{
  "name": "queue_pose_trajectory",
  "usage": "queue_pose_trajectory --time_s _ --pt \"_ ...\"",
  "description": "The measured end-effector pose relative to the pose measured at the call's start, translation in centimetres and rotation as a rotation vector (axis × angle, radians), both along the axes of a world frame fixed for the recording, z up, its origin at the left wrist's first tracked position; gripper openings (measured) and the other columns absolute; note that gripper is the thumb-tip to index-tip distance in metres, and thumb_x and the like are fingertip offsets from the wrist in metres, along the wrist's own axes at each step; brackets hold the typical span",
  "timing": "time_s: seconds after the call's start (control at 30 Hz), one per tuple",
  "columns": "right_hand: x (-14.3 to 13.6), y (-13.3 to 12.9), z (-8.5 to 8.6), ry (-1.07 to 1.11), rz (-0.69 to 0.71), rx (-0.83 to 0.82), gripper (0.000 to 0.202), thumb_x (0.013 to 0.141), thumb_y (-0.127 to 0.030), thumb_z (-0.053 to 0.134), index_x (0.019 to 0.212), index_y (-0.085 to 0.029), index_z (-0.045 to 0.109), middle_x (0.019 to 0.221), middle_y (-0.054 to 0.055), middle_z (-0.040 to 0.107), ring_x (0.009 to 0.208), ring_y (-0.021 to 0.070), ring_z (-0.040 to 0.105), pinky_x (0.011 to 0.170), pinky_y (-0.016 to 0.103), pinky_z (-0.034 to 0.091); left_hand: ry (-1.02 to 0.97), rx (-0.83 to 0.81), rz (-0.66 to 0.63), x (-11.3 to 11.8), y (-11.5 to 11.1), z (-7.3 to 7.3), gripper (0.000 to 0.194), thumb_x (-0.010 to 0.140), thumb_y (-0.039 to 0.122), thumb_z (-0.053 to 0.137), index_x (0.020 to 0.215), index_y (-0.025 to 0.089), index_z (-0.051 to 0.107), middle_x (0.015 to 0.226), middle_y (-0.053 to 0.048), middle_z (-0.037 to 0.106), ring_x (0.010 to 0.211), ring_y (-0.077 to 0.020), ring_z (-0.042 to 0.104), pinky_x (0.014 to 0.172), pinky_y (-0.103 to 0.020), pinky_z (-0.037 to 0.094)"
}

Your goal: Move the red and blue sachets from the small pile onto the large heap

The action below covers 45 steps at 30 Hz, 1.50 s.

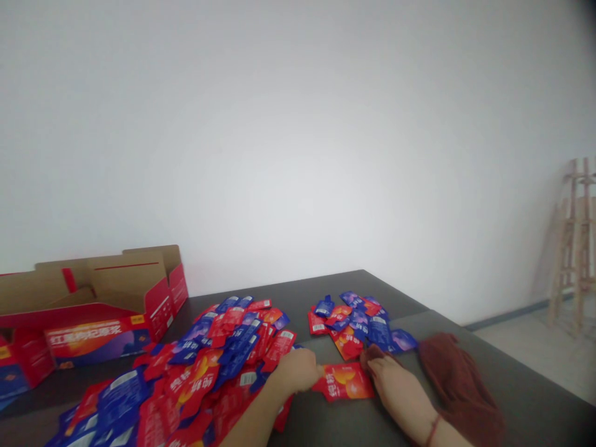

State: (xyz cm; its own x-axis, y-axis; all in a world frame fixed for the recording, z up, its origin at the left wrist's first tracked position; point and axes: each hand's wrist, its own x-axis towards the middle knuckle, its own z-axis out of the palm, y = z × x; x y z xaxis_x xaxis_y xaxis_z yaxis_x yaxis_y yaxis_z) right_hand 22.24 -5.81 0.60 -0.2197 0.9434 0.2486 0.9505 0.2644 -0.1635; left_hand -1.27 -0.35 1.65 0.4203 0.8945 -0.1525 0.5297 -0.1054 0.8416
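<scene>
A red pouch with an orange print lies flat on the dark table between my hands. My left hand rests fingers curled on its left edge, next to a large heap of red and blue pouches. My right hand touches the pouch's right edge with fingers bent; whether it grips it I cannot tell. A smaller pile of red and blue pouches lies just beyond the hands.
An open red cardboard box stands at the table's far left. A dark red cloth lies right of my right hand. A white wall rises behind the table. A wooden easel stands on the floor at far right.
</scene>
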Motion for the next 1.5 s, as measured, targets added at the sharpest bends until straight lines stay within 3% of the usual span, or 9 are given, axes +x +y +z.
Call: queue_pose_trajectory --time_s 0.13,0.23,0.33,0.43,0.57,0.77,0.9,1.27,1.5 --pt "-0.3 0.1 0.2 0.03 0.006 -0.016 0.037 0.085 -0.009 0.036 0.094 -0.017 0.071 0.102 0.011 0.072 0.098 0.0234 0.064 0.09 0.034 0.046 0.413 0.406 0.132 1.7 -2.0 0.8 0.054 0.061 0.041 0.073 0.106 0.015 0.06 0.113 -0.015 0.059 0.108 -0.0338 0.051 0.09 -0.04 0.039" --pt "-0.2 0.0 0.3 0.052 0.003 -0.025 0.037 0.085 -0.01 0.037 0.094 -0.019 0.072 0.101 0.01 0.072 0.097 0.022 0.065 0.089 0.032 0.046 0.546 0.401 0.028 2.7 -2.5 0.8 0.065 0.056 0.045 0.078 0.111 0.015 0.059 0.116 -0.014 0.057 0.108 -0.0324 0.05 0.091 -0.038 0.039" --pt "0.4 0.3 0.3 0.094 -0.008 -0.008 0.034 0.088 -0.015 0.039 0.095 -0.02 0.072 0.102 0.009 0.072 0.097 0.0218 0.065 0.088 0.032 0.047 0.58 0.352 0.023 2.9 -2.4 1.0 0.05 0.06 0.036 0.077 0.103 0.017 0.061 0.109 -0.011 0.059 0.103 -0.0289 0.052 0.087 -0.034 0.039" --pt "1.4 0.9 0.7 0.161 -0.042 0.074 0.035 0.09 -0.02 0.037 0.103 -0.02 0.07 0.107 0.01 0.07 0.1 0.0226 0.064 0.089 0.033 0.047 0.58 0.493 0.051 3.1 -2.6 1.5 0.023 0.076 0.025 0.061 0.098 0.019 0.061 0.107 -0.008 0.058 0.103 -0.0251 0.05 0.086 -0.032 0.038" --pt "2.3 1.2 1.4 0.235 -0.001 0.174 0.038 0.091 -0.022 0.035 0.112 -0.019 0.066 0.113 0.01 0.068 0.104 0.0226 0.06 0.093 0.035 0.044 0.551 0.7 -0.085 3.7 -3.4 1.5 0.031 0.083 0.011 0.043 0.107 0.022 0.059 0.112 -0.007 0.055 0.107 -0.0228 0.047 0.088 -0.033 0.036" --pt "0.2 0.0 0.7 0.157 0.25 0.069 0.036 0.087 -0.015 0.041 0.105 -0.026 0.069 0.104 0.004 0.066 0.097 0.0189 0.057 0.089 0.029 0.043 0.34 0.344 -0.252 2.1 -2.9 1.2 0.038 0.067 0.034 0.07 0.102 0.021 0.062 0.091 -0.001 0.06 0.08 -0.0182 0.055 0.068 -0.026 0.041" --pt "-1.5 -0.5 0.0 0.047 0.221 0.036 0.033 0.086 -0.011 0.043 0.099 -0.025 0.071 0.099 0.005 0.063 0.097 0.0204 0.054 0.086 0.03 0.041 0.274 0.057 -0.23 0.7 -2.0 0.8 0.034 0.063 0.022 0.071 0.093 0.019 0.057 0.067 0.008 0.054 0.059 -0.0112 0.048 0.054 -0.021 0.033" --pt "-4.0 -2.6 -0.1 -0.012 0.37 -0.031 0.032 0.082 -0.01 0.045 0.098 -0.026 0.068 0.1 0.001 0.062 0.093 0.0176 0.056 0.078 0.025 0.042 0.346 0.277 -0.278 1.7 -3.1 0.5 0.035 0.069 0.007 0.054 0.1 0.021 0.049 0.072 0.006 0.055 0.064 -0.0123 0.05 0.058 -0.021 0.033" --pt "-0.7 -1.0 0.8 -0.057 0.044 -0.044 0.036 0.083 -0.007 0.039 0.098 -0.02 0.069 0.104 0.008 0.062 0.095 0.0196 0.058 0.081 0.027 0.043 0.432 0.299 -0.337 1.7 -3.0 0.9 0.066 0.069 0.008 0.052 0.132 0.021 0.038 0.081 0.004 0.061 0.07 -0.0139 0.055 0.055 -0.02 0.033"
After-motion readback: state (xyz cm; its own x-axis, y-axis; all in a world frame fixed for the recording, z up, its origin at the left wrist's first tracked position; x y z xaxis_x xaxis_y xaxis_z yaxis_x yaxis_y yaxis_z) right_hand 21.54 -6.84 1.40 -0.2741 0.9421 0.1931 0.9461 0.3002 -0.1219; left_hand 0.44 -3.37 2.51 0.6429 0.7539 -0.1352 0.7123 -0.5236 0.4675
